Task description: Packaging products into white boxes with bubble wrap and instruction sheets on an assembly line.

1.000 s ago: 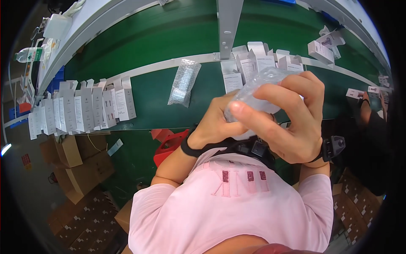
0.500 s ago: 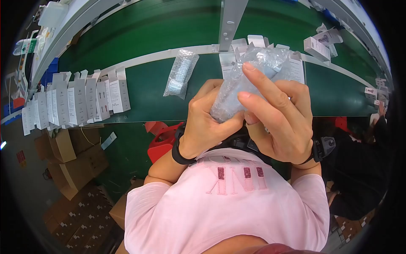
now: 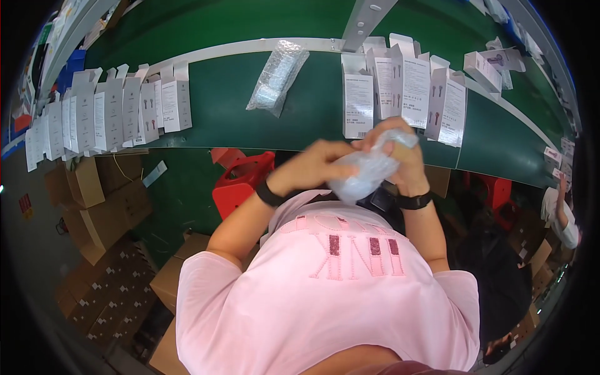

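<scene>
Plastic wrapping (image 3: 362, 180), seemingly pinched between both hands (image 3: 312, 165) (image 3: 410, 167), hangs near the green table's edge (image 3: 212, 146).

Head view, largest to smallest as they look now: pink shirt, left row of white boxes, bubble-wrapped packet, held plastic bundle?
1. Pink shirt
2. Left row of white boxes
Unranked: bubble-wrapped packet and held plastic bundle look alike; the bundle is blurred and partly covered.

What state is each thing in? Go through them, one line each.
Left hand, fingers on the held bundle, motion-blurred.
Right hand, fingers curled against it.
Held bundle, wrapped in translucent plastic, off the bench.
Bubble-wrapped packet, lying on the bench.
Left white cartons, upright, top flaps raised.
Right white cartons, upright, top flaps raised.
Red stool, partly hidden.
</scene>
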The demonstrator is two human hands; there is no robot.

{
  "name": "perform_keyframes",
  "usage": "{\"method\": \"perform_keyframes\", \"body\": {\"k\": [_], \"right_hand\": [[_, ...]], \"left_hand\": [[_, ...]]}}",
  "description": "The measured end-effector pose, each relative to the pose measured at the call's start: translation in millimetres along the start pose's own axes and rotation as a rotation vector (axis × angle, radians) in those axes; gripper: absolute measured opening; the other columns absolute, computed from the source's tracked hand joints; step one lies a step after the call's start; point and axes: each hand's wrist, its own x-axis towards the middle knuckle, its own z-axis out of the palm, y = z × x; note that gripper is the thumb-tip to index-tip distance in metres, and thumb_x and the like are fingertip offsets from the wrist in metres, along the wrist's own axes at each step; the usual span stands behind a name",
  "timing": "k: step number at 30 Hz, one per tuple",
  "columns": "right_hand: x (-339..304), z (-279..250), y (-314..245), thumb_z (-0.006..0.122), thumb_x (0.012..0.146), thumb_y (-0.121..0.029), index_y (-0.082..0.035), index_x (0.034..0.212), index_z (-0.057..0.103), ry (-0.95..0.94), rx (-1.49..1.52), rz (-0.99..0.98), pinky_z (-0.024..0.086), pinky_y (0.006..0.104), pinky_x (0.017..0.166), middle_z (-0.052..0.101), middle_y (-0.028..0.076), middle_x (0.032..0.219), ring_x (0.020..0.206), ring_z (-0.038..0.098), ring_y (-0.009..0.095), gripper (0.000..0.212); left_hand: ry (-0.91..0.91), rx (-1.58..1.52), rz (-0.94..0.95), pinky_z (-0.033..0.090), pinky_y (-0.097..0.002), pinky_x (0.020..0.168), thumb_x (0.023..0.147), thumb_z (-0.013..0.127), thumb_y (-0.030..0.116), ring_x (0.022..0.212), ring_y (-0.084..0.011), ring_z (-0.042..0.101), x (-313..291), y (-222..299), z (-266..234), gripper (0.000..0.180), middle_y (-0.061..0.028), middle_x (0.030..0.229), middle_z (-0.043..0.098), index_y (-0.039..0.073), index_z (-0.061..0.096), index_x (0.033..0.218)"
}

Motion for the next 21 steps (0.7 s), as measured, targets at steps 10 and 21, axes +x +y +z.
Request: {"method": "perform_keyframes", "body": {"k": [10, 21], "right_hand": [[-16, -29, -60, 0.062, 0.086, -0.016, -0.005, 0.098, 0.057, 0.320, -0.089, -0.091, 0.056, 0.0393, 0.074, 0.061, 0.014, 0.098, 0.082, 0.064, 0.026, 0.017], [-51, -50, -47, 0.060, 0.084, -0.013, -0.001, 0.121, 0.054, 0.420, 0.188, -0.061, 0.055, 0.0420, 0.068, 0.061, 0.012, 0.083, 0.071, 0.063, 0.026, 0.040]], "left_hand": [[0.917, 0.633, -0.200, 0.050, -0.0487, 0.084, 0.091, 0.048, 0.043, 0.096, -0.0450, 0.064, 178, -51, -79, 0.054, -0.0304, 0.094, 0.067, -0.007, 0.069, 0.091], [0.044, -1.484, -0.479, 0.047, -0.0458, 0.097, 0.098, 0.046, 0.032, 0.113, -0.0305, 0.050, 78, -45, -74, 0.060, -0.0205, 0.122, 0.049, -0.011, 0.031, 0.137]]}}
